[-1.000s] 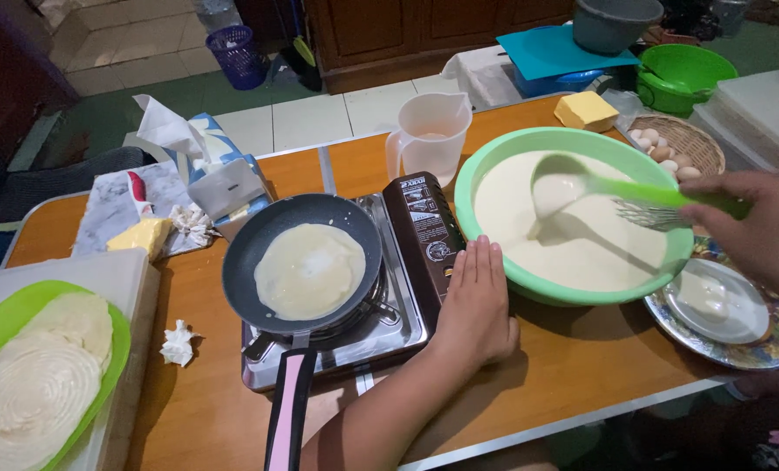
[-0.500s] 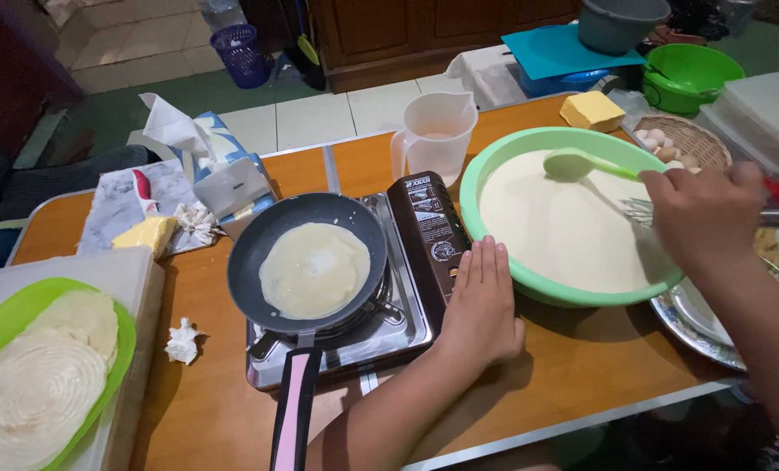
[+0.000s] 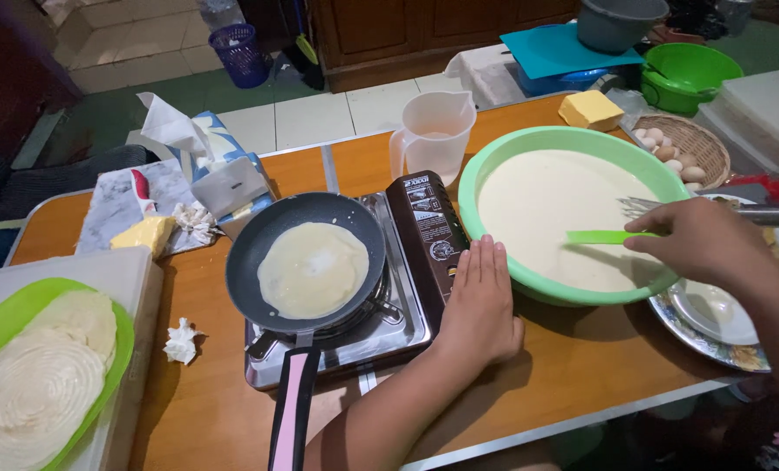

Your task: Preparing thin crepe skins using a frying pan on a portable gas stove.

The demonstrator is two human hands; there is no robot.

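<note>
At a wooden table (image 3: 581,366), my left hand (image 3: 481,301) lies flat and open on the tabletop, holding nothing, touching the right edge of the portable gas stove (image 3: 389,279) and just beside the green bowl of batter (image 3: 573,214). My right hand (image 3: 712,244) pinches the handle of a green ladle (image 3: 603,236), whose scoop end is sunk in the pale batter. A thin crepe (image 3: 313,269) sits in the dark frying pan (image 3: 307,257) on the stove, while finished crepes (image 3: 36,375) are stacked on a green plate (image 3: 119,349) at far left.
</note>
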